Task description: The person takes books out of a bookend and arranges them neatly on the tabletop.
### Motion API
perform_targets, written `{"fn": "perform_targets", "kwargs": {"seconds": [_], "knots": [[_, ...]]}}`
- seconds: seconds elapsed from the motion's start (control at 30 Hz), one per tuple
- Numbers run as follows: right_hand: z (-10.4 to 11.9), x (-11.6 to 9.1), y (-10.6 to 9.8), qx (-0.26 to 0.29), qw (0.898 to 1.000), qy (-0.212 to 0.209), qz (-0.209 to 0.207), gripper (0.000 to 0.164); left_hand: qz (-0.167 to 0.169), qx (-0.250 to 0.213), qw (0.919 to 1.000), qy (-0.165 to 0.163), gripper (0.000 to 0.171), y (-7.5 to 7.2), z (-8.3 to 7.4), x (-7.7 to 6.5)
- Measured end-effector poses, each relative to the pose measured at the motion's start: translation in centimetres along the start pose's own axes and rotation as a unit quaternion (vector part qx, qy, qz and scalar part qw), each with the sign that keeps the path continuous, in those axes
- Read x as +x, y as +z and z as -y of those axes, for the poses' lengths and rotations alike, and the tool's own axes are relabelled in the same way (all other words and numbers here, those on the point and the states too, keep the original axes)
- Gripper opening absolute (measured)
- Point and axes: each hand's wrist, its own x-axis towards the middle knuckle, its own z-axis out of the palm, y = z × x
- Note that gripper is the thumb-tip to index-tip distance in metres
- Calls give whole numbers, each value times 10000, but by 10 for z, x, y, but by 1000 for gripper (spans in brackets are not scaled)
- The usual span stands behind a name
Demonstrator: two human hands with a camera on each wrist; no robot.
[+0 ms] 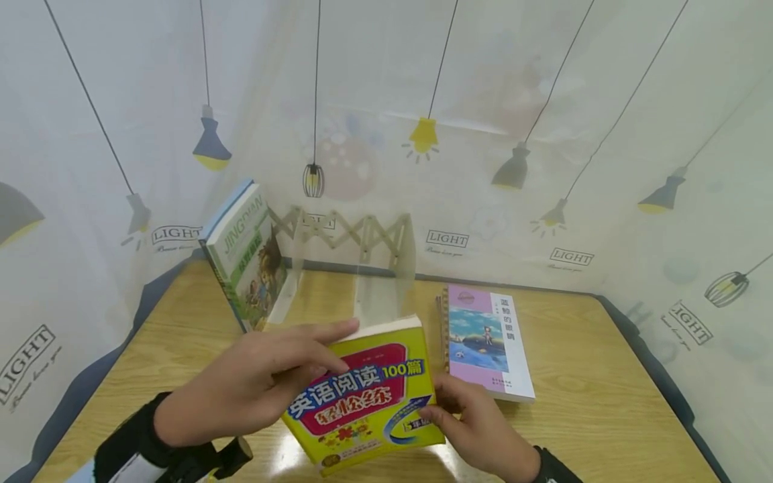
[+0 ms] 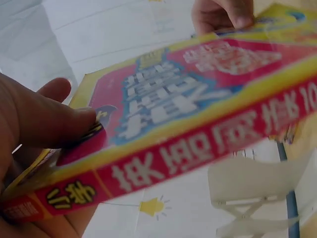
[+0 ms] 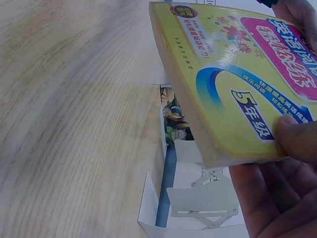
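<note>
Both hands hold a yellow paperback book (image 1: pixel 368 396) with a red title panel, tilted above the table's near side. My left hand (image 1: pixel 260 376) grips its upper left part; in the left wrist view the thumb (image 2: pixel 59 119) lies on the cover with fingers beneath. Its red spine shows there. The right hand (image 1: pixel 477 426) pinches the lower right edge, thumb on the cover and fingers underneath, as the right wrist view shows. Behind the book stands a cream expandable bookend (image 1: pixel 356 235) with crisscross bars. A thick green-and-white book (image 1: pixel 250 261) stands upright at the bookend's left end.
A pink-and-white book (image 1: pixel 483 342) lies on the wooden table (image 1: pixel 592 376) at the right, with a spiral-bound edge (image 1: pixel 445 322) showing at its left side. A pale curtain (image 1: pixel 374 80) printed with lamps hangs behind the table and along its sides.
</note>
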Motion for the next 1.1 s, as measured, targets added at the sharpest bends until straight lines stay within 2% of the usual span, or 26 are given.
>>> {"fn": "perform_targets", "kwargs": {"seconds": [0.17,0.33,0.43,0.57,0.8,0.9,0.97,1.1], "knots": [[-4,-2,0,394,9991,-84,-115,28,-252,553,9981,-139,36,2,9,2],[-6,-4,0,700,9950,672,-229,33,-568,1449,9874,-275,41,3,17,2],[-8,-3,0,774,9878,1315,-306,36,-674,1771,9811,-404,49,2,21,0],[-11,-2,2,1055,9720,2049,-454,42,-709,1768,9802,-537,53,2,24,-4],[-22,-3,11,1950,9400,2742,-572,48,-534,1633,9809,-909,51,6,30,-10],[-25,-3,15,2103,9325,2880,-572,49,-487,1612,9793,-1127,50,7,33,-12],[-29,-3,16,2148,9311,2892,-580,50,-495,1625,9778,-1223,49,7,34,-14],[-37,-2,19,2244,9277,2931,-563,53,-515,1650,9770,-1247,48,6,36,-17]]}}
